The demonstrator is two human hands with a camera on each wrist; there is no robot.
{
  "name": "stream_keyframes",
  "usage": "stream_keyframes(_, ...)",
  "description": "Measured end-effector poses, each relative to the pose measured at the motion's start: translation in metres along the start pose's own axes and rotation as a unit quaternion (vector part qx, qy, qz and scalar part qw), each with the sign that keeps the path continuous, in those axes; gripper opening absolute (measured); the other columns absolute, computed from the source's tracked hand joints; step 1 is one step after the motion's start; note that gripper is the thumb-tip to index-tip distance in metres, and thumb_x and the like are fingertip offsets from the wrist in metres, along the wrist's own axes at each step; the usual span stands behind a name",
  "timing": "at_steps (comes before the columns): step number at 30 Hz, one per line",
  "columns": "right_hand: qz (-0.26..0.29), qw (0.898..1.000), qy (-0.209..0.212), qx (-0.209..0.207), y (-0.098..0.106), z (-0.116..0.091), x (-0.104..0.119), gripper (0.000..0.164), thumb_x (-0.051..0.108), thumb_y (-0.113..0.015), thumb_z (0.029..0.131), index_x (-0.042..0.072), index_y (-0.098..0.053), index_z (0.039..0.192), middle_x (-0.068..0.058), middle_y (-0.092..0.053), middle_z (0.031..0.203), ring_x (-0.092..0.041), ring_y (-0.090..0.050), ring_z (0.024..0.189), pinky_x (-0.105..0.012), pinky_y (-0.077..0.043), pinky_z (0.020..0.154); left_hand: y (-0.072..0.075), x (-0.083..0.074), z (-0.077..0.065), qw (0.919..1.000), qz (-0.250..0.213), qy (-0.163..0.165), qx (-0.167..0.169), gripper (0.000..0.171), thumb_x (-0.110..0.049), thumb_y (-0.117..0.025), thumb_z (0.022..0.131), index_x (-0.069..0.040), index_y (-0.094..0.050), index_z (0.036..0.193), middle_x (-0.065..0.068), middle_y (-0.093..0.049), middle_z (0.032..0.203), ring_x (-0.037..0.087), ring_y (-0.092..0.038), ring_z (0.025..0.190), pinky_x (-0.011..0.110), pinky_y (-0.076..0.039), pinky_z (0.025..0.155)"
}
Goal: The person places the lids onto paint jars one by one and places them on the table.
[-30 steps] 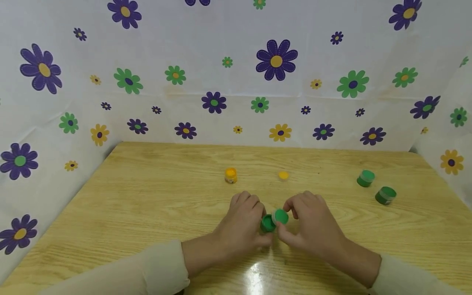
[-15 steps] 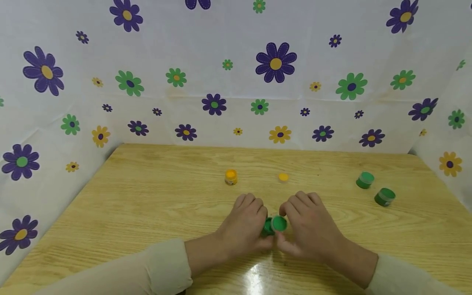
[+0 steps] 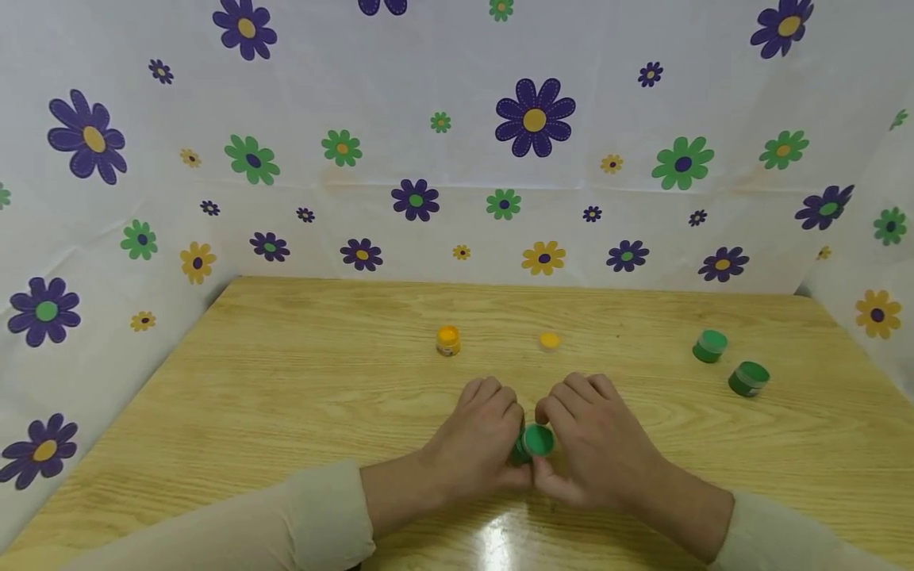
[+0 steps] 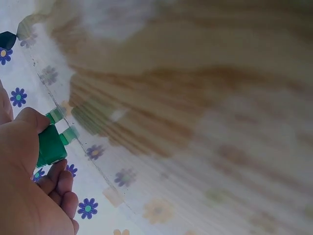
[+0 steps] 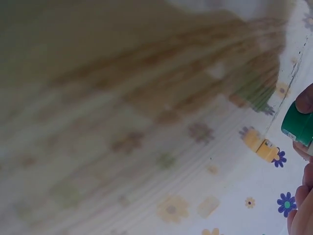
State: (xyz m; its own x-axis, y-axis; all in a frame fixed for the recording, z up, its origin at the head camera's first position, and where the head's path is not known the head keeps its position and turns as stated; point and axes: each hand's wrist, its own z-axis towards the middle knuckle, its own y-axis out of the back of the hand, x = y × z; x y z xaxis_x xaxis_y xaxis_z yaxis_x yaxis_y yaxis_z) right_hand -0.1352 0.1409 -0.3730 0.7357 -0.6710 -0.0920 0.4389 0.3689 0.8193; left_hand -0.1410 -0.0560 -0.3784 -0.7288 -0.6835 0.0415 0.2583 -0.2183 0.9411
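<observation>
Table's point(image 3: 286, 381) left side passable. Left hand point(image 3: 474, 436), right hand point(image 3: 603, 440) block front middle; passable gap between yellow jar point(image 3: 448, 342) and yellow lid point(image 3: 549, 341); green jars point(image 3: 710, 347) obstruct right.

Head view faces downward; closer wrist views share a green jar point(image 4: 51, 146).

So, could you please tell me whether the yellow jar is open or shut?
Open: the yellow jar shows deeper orange inside its rim, and a yellow lid lies apart from it on the table.
</observation>
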Motion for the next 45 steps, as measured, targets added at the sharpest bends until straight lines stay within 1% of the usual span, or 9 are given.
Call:
stream_keyframes(4, 0.011, 1.000, 0.009, 0.007, 0.001, 0.000, -0.001, 0.029, 0.038, -0.060, 0.070, 0.015, -0.059, 0.087, 0.005, -0.055, 0.082, -0.016, -0.047, 0.081, -0.034, -0.039, 0.077, 0.001, -0.001, 0.001, 1.0000, -0.004, -0.004, 0.000, 0.041, -0.053, -0.076, 0.077, -0.016, -0.058, 0.077, -0.008, -0.050, 0.077, 0.011, -0.041, 0.080, 0.026, -0.034, 0.081)
stream_keyframes(9, 0.020, 1.000, 0.019, 0.013, 0.001, 0.001, -0.001, 0.031, 0.039, -0.061, 0.071, 0.014, -0.060, 0.089, 0.006, -0.055, 0.084, -0.015, -0.048, 0.083, -0.035, -0.039, 0.079, 0.002, -0.001, 0.001, 0.9998, -0.012, -0.001, 0.014, 0.041, -0.053, -0.076, 0.077, -0.016, -0.060, 0.082, -0.008, -0.052, 0.080, 0.011, -0.041, 0.082, 0.027, -0.035, 0.083)
stream_keyframes(14, 0.018, 1.000, 0.020, 0.017, 0.001, 0.001, -0.001, 0.031, 0.039, -0.062, 0.071, 0.014, -0.060, 0.089, 0.006, -0.055, 0.084, -0.015, -0.048, 0.084, -0.035, -0.039, 0.080, 0.003, -0.002, 0.001, 0.9999, -0.016, -0.003, 0.003, 0.039, -0.051, -0.076, 0.076, -0.016, -0.061, 0.083, -0.009, -0.053, 0.079, 0.011, -0.042, 0.081, 0.027, -0.035, 0.083)
stream_keyframes(18, 0.015, 1.000, 0.021, 0.018, 0.002, 0.002, -0.001, 0.031, 0.039, -0.062, 0.072, 0.014, -0.060, 0.090, 0.005, -0.056, 0.084, -0.015, -0.049, 0.083, -0.036, -0.039, 0.080, 0.004, -0.001, 0.002, 0.9999, -0.005, -0.007, -0.014, 0.037, -0.050, -0.076, 0.076, -0.016, -0.060, 0.081, -0.008, -0.052, 0.078, 0.011, -0.042, 0.081, 0.027, -0.035, 0.082)
stream_keyframes(23, 0.007, 1.000, 0.015, 0.015, 0.002, 0.004, 0.000, 0.030, 0.041, -0.062, 0.074, 0.014, -0.060, 0.088, 0.005, -0.055, 0.081, -0.016, -0.049, 0.081, -0.035, -0.039, 0.079, 0.005, 0.001, 0.002, 0.9992, 0.026, -0.020, -0.023, 0.039, -0.053, -0.073, 0.078, -0.016, -0.060, 0.079, -0.007, -0.053, 0.079, 0.012, -0.043, 0.083, 0.027, -0.036, 0.083)
stream_keyframes(28, -0.007, 1.000, 0.013, 0.010, -0.001, 0.004, 0.002, 0.032, 0.045, -0.062, 0.076, 0.014, -0.060, 0.085, 0.005, -0.054, 0.078, -0.016, -0.048, 0.077, -0.034, -0.039, 0.075, 0.006, 0.002, 0.001, 0.9973, 0.062, -0.035, -0.017, 0.042, -0.055, -0.071, 0.079, -0.016, -0.058, 0.073, -0.006, -0.050, 0.076, 0.014, -0.043, 0.082, 0.027, -0.036, 0.083)
stream_keyframes(32, -0.013, 1.000, 0.007, 0.009, -0.003, 0.002, 0.002, 0.033, 0.046, -0.061, 0.077, 0.014, -0.061, 0.083, 0.004, -0.055, 0.077, -0.016, -0.048, 0.076, -0.034, -0.039, 0.074, 0.004, 0.003, 0.002, 0.9961, 0.076, -0.044, -0.012, 0.040, -0.053, -0.071, 0.078, -0.016, -0.058, 0.074, -0.007, -0.048, 0.076, 0.014, -0.042, 0.081, 0.027, -0.035, 0.082)
stream_keyframes(37, -0.012, 1.000, 0.007, 0.008, -0.006, 0.001, 0.002, 0.032, 0.045, -0.064, 0.076, 0.014, -0.061, 0.081, 0.004, -0.056, 0.078, -0.016, -0.048, 0.076, -0.033, -0.039, 0.073, 0.003, 0.003, 0.002, 0.9955, 0.081, -0.049, -0.004, 0.037, -0.050, -0.071, 0.077, -0.016, -0.057, 0.075, -0.007, -0.047, 0.076, 0.013, -0.040, 0.080, 0.027, -0.033, 0.081)
stream_keyframes(45, -0.018, 1.000, 0.000, 0.024, -0.008, 0.001, 0.003, 0.030, 0.045, -0.065, 0.077, 0.016, -0.059, 0.079, 0.005, -0.055, 0.076, -0.015, -0.046, 0.074, -0.032, -0.037, 0.073, 0.001, 0.002, 0.000, 0.9962, 0.078, -0.038, 0.011, 0.036, -0.049, -0.071, 0.077, -0.015, -0.059, 0.076, -0.007, -0.050, 0.077, 0.014, -0.043, 0.081, 0.027, -0.036, 0.083)
